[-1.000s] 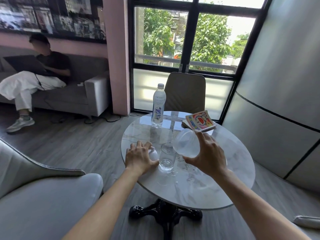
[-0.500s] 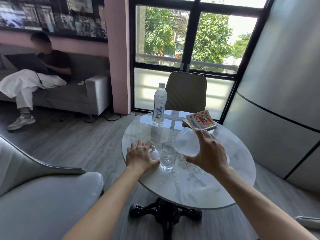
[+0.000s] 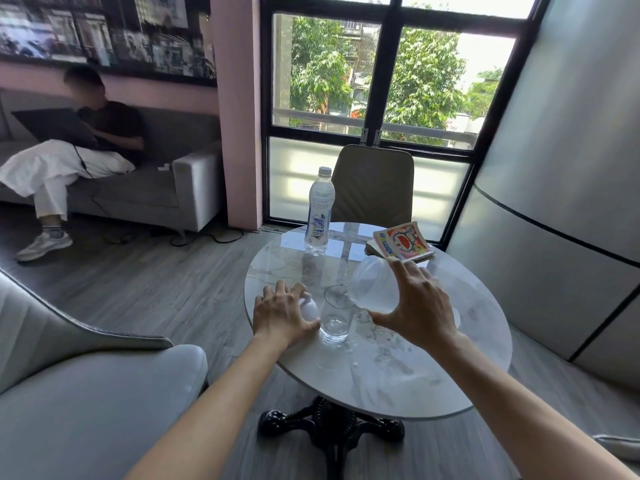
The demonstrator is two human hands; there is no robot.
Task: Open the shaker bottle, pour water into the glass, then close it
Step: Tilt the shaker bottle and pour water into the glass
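My right hand grips the frosted clear shaker bottle, tilted with its bottom up and away and its mouth down over the rim of the clear glass. The glass stands upright on the round marble table with a little water at its bottom. My left hand rests palm down on the table just left of the glass, covering the white shaker lid, which shows at my fingertips.
A capped plastic water bottle stands at the table's far edge. A colourful comic book lies at the far right. A brown chair stands behind the table. A grey armchair is at my left. A person sits on the sofa.
Both hands, the tilted shaker bottle and the glass hold nearly the same pose. Only the head view has shifted slightly.
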